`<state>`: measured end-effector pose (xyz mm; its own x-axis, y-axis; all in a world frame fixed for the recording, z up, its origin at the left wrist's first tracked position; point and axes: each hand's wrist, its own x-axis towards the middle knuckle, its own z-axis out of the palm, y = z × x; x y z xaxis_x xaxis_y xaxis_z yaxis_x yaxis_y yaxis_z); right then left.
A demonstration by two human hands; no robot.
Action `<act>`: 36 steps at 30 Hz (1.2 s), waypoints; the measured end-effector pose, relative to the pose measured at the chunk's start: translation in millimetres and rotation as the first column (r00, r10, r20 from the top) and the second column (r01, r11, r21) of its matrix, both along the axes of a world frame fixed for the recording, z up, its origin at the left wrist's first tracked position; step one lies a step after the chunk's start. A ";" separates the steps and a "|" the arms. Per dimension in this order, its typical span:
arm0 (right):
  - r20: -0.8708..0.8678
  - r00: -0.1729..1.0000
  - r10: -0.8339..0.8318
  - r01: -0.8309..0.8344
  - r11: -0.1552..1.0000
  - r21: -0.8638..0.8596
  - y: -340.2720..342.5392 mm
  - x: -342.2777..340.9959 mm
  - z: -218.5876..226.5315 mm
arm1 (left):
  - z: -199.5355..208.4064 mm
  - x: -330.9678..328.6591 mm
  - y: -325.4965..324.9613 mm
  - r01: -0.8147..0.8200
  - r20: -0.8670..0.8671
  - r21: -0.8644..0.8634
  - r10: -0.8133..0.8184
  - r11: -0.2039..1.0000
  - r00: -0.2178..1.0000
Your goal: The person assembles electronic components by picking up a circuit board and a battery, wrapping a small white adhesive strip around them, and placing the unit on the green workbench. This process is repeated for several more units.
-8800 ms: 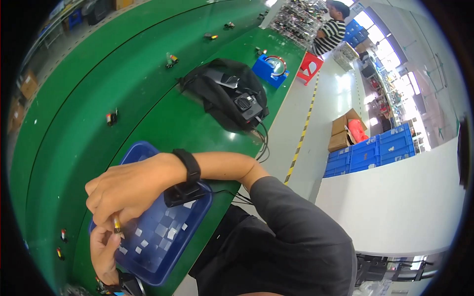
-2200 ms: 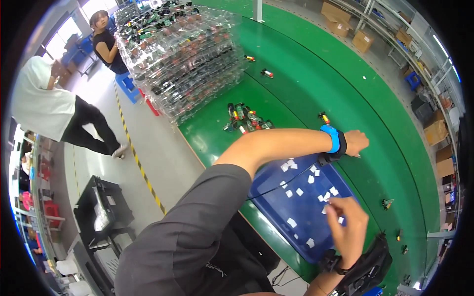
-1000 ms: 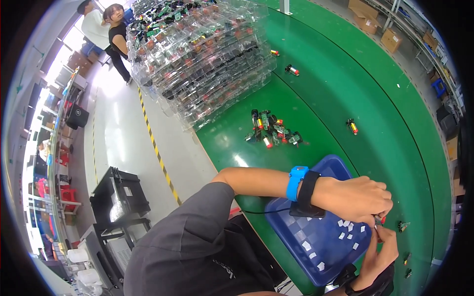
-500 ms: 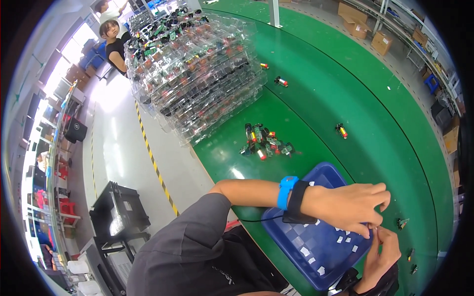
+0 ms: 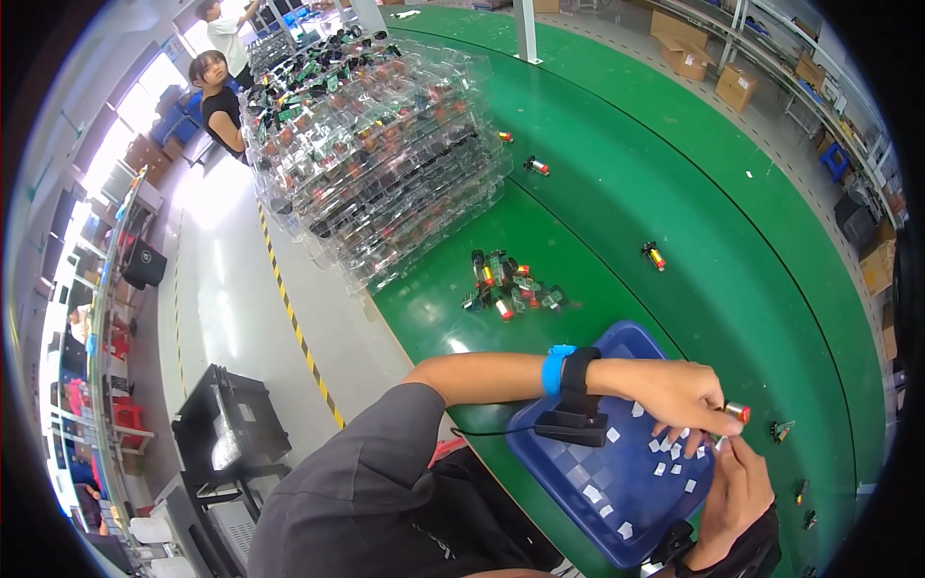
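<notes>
My left hand [image 5: 670,395] reaches across the blue tray [image 5: 540,482], its fingers bent down and its thumb pointing right. It grips a small cylindrical part [image 5: 737,412] with a red end and a yellow band, which sticks out above the thumb. My right hand [image 5: 737,491] is closed just below, fingertips meeting the left thumb. Something tiny and pale shows at those fingertips, too small to make out. Several small white pieces [image 5: 591,492] lie scattered in the tray under my hands.
A pile of similar parts with green boards [image 5: 506,284] lies on the green work surface [image 5: 578,222]. Single ones [image 5: 654,256] are spread farther along it. Tall stacked clear plastic trays [image 5: 376,164] stand at the far left, near a person [image 5: 222,111]. A black bin [image 5: 231,419] sits left of me.
My left hand has turned and dropped slightly, its fingers now pointing down toward the tray. The red-ended cylinder has come into sight above its thumb. My right hand stays close beside it.
</notes>
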<state>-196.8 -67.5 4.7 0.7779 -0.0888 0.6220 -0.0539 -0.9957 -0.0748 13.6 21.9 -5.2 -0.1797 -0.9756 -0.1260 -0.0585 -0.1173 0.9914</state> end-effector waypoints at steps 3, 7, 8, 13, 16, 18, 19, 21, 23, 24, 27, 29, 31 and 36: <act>-0.016 1.000 -0.007 0.008 0.999 0.031 2.3 1.8 -4.0 | -5.1 -4.8 -2.3 -0.097 -0.056 -0.122 0.091 0.988 0.994; -0.021 0.996 -0.088 0.090 0.977 0.195 6.1 1.6 -7.6 | -8.1 -2.5 -2.4 -0.097 -0.058 -0.153 0.089 0.983 0.994; -0.026 0.992 -0.123 0.126 0.957 0.260 7.6 1.5 -8.1 | -10.0 -2.3 -3.1 -0.097 -0.057 -0.154 0.089 0.983 0.994; -0.047 0.978 -0.202 0.201 0.869 0.452 6.3 2.4 -18.2 | -23.2 -12.4 -8.9 -0.158 0.125 -0.452 0.237 0.878 0.963; -0.089 0.966 -0.242 0.236 0.692 0.683 1.6 0.1 -19.7 | -26.6 -17.5 -9.4 -0.176 0.238 -0.595 0.381 0.785 0.894; -0.113 0.962 -0.250 0.242 0.577 0.780 -1.0 -0.8 -20.4 | -24.9 -17.8 -7.6 -0.184 0.229 -0.573 0.372 0.798 0.900; -0.102 0.962 -0.252 0.223 0.514 0.828 -2.2 -2.3 -18.7 | -24.5 -17.5 -6.5 -0.188 0.225 -0.562 0.368 0.805 0.902; -0.081 0.962 -0.259 0.179 0.381 0.907 -5.6 -4.6 -15.8 | -22.9 -15.7 -4.5 -0.201 0.243 -0.568 0.396 0.798 0.886; -0.131 0.958 -0.254 0.229 0.408 0.884 -16.5 -5.2 -21.9 | -20.1 -14.4 -4.3 -0.216 0.268 -0.589 0.440 0.779 0.857; -0.181 0.950 -0.255 0.280 0.434 0.856 -22.3 -5.7 -25.0 | -18.6 -13.9 -4.7 -0.215 0.264 -0.592 0.438 0.777 0.859; -0.227 0.940 -0.255 0.325 0.464 0.824 -21.5 -1.8 -24.8 | -16.6 -9.8 -2.6 -0.196 0.357 -0.552 0.442 0.811 0.823; -0.220 0.940 -0.261 0.323 0.477 0.817 -14.8 2.6 -21.3 | -20.2 -11.1 -1.4 -0.170 0.372 -0.571 0.438 0.803 0.819; -0.140 0.954 -0.264 0.257 0.485 0.836 -9.5 1.9 -16.6 | -24.1 -14.5 -0.2 -0.112 0.401 -0.610 0.428 0.785 0.810; -0.091 0.977 -0.190 0.200 0.693 0.693 2.6 3.1 -12.0 | -25.8 -24.3 1.9 -0.120 0.424 -0.581 0.425 0.805 0.800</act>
<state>-193.7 -65.0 -7.4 0.7000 -0.6421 0.3126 -0.2462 -0.6279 -0.7383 -10.7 23.9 -31.0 0.0470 -0.9139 0.4031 -0.6160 0.2911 0.7319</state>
